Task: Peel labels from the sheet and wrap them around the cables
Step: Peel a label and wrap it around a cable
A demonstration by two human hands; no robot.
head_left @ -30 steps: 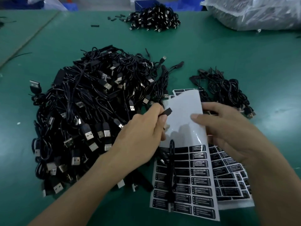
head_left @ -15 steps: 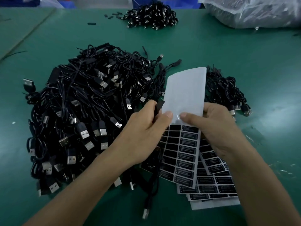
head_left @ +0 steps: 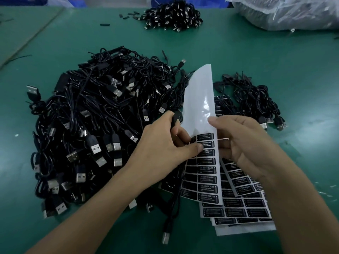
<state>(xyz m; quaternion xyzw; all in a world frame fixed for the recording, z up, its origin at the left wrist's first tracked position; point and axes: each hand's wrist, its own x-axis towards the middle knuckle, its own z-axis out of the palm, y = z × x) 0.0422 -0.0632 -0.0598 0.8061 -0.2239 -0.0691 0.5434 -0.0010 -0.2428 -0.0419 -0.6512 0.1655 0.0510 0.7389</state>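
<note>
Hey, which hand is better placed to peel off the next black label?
Left. The left hand, gripping a thin black cable, has its thumb on a black printed label; the right hand holds the glossy white label sheet.

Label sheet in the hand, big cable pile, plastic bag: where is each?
Label sheet (head_left: 200, 99), head view, on its bare white upper half.
Cable pile (head_left: 102, 114), head view, on the middle of the heap.
Plastic bag (head_left: 286, 11), head view, on its crinkled front.
</note>
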